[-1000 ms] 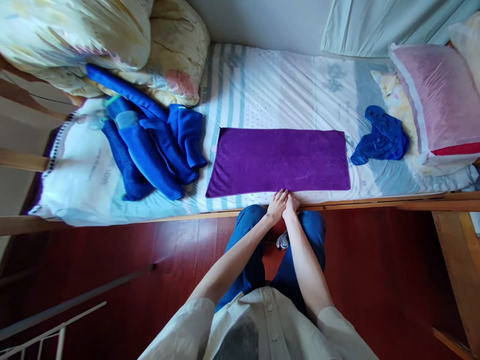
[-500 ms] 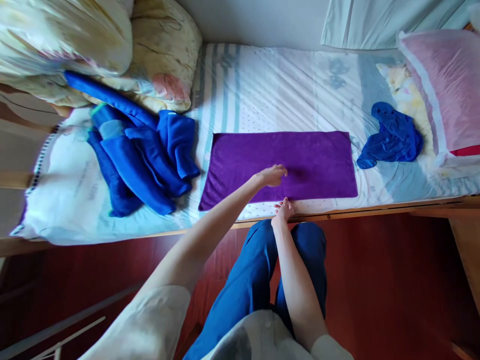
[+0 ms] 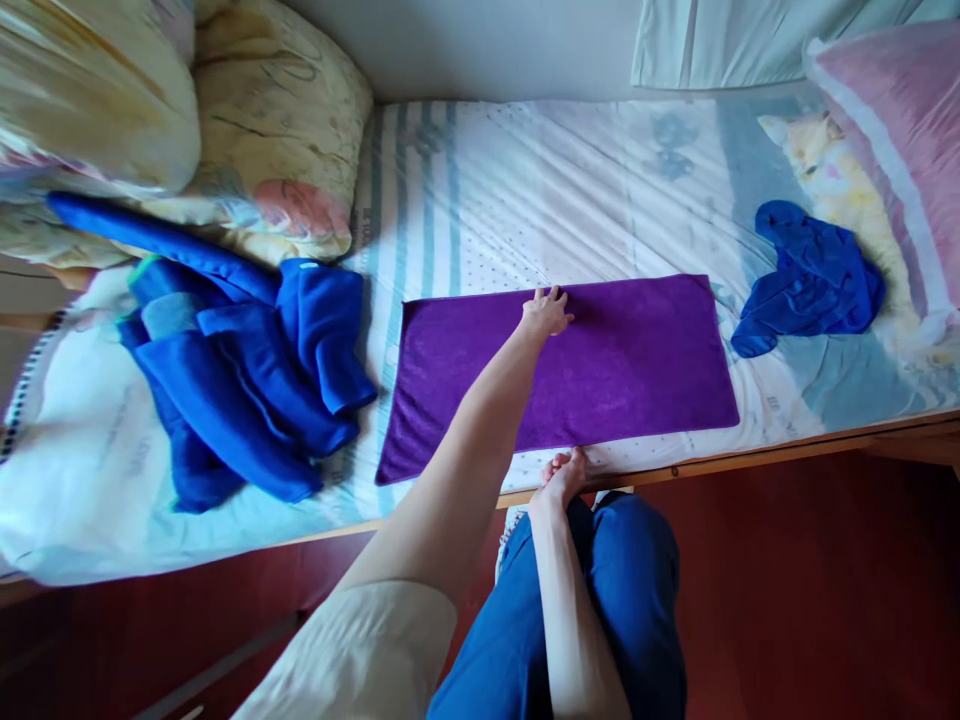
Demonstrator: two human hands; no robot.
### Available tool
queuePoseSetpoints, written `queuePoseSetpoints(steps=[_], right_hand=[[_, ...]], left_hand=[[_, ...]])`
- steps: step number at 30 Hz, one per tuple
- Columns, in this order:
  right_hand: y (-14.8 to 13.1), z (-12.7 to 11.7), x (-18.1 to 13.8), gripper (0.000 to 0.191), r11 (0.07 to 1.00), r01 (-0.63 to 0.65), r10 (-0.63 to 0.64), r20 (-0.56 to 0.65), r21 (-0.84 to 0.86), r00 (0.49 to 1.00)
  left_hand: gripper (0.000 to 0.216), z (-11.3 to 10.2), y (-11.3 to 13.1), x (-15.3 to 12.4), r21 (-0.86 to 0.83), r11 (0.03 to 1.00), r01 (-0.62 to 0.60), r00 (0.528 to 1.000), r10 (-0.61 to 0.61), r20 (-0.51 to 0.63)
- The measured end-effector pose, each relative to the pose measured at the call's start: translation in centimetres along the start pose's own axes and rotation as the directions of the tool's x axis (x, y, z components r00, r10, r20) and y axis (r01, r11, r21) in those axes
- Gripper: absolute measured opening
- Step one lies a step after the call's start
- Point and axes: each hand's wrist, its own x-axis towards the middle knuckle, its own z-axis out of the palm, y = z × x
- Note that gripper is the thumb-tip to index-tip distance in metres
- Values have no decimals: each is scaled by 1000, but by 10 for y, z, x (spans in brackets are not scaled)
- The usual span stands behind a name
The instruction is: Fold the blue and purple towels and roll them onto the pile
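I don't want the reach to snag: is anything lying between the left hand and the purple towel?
Nothing visible is: the left hand is right over the purple towel, near its far edge. Blue clothes lie beyond the towel's left end, a crumpled blue cloth beyond its right.

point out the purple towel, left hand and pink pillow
Purple towel (image 3: pixel 564 382), head view: near its middle.
Left hand (image 3: pixel 546 314), head view: back of the hand.
Pink pillow (image 3: pixel 906 130), head view: middle of the part showing.
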Motion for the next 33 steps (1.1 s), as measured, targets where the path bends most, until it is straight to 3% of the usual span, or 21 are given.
queuePoseSetpoints(steps=[2,5,10,15,22,28,33], right_hand=[[0,2,-7,27,995,-54,60,-67,81,996],[1,7,-14,31,995,-37,45,-80,96,996],[6,7,-14,29,997,-21,25,-51,80,998],[15,5,-10,40,1000,4,-4,16,25,1000],[31,-4,-8,32,999,-32,32,25,-2,999],[25,-13,-14,24,999,-23,19,99,41,995],[7,-31,-30,26,995,38,-51,153,87,987]], left_hand=[[59,-9,-5,11,-13,1000,-12,1000,12,-1],[52,-16,-10,22,-18,1000,0,997,-1,-73],[45,-13,-9,35,-99,995,15,976,-36,-216],[34,-14,-6,41,-176,984,41,974,-79,-214],[32,-34,-4,27,-276,952,129,961,-189,-204],[41,-52,-1,12,-372,924,88,944,-196,-264],[40,-83,6,-15,-401,916,14,928,-161,-337]])
